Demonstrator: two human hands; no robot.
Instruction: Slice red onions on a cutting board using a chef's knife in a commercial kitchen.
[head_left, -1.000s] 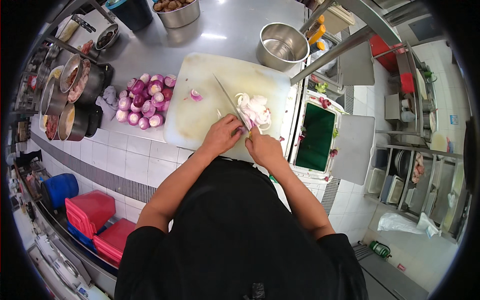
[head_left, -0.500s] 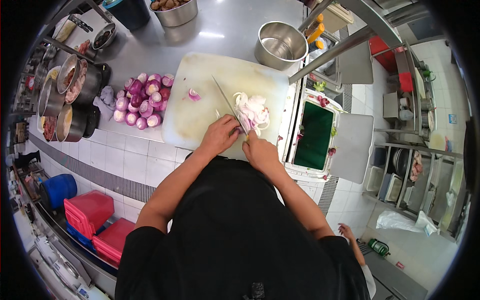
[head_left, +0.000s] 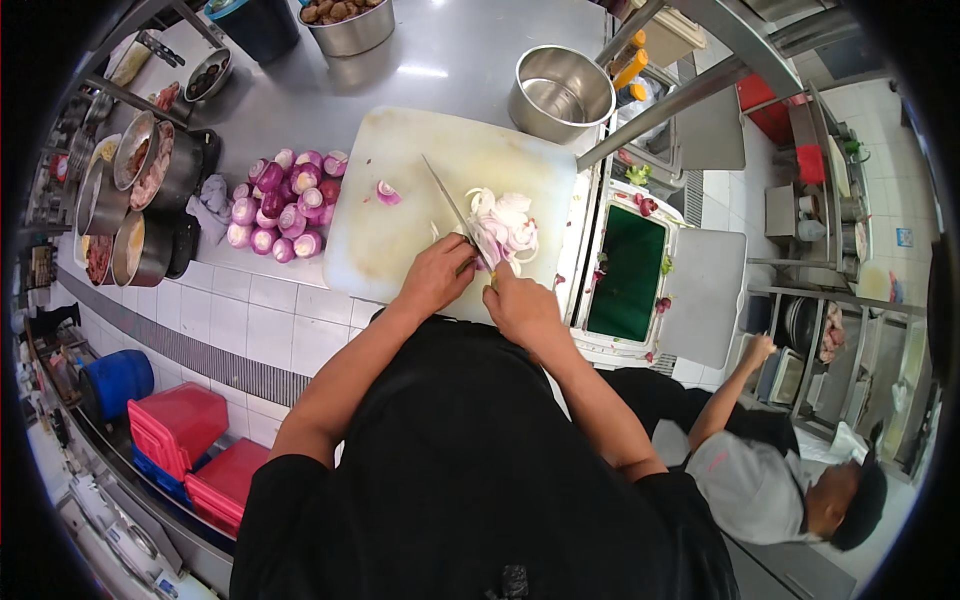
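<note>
My right hand (head_left: pixel 520 305) grips the handle of a long knife (head_left: pixel 450 205) whose blade points away over the white cutting board (head_left: pixel 400 190). My left hand (head_left: pixel 435 275) presses a piece of purple onion against the board just left of the blade. A heap of onion slices (head_left: pixel 505 225) lies right of the blade. One small onion piece (head_left: pixel 387 192) sits alone near the board's middle. A pile of peeled purple onions (head_left: pixel 285 200) lies on the steel counter left of the board.
A steel bowl (head_left: pixel 560 92) stands beyond the board, and another bowl of brown produce (head_left: pixel 345 20) sits farther back. Steel tubs of food (head_left: pixel 140 190) line the left. A green-lined sink (head_left: pixel 628 270) lies right. Red crates (head_left: pixel 180 430) sit below. A crouching co-worker (head_left: pixel 770 470) is lower right.
My hands and the knife stay in almost the same place on the board. A co-worker has come into view at the lower right.
</note>
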